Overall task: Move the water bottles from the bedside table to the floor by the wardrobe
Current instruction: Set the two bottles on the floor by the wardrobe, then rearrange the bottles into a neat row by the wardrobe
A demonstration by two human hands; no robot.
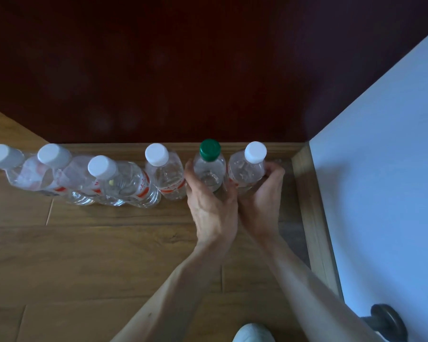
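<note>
Several clear water bottles stand in a row on the wooden floor [109, 243] against the dark red wardrobe [183, 70]. My left hand [210, 206] grips the green-capped bottle [209, 166]. My right hand [262, 201] grips the white-capped bottle [247, 169] at the right end of the row, near the corner. Both bottles stand upright on the floor. To the left stand a white-capped bottle [167, 174] and three more white-capped bottles [124, 183], packed close and leaning in this wide view.
A white door or panel [380, 169] with a wooden frame [309, 206] bounds the right side; a dark knob [385, 319] sticks out at the lower right. A light shoe tip [252, 333] shows at the bottom edge.
</note>
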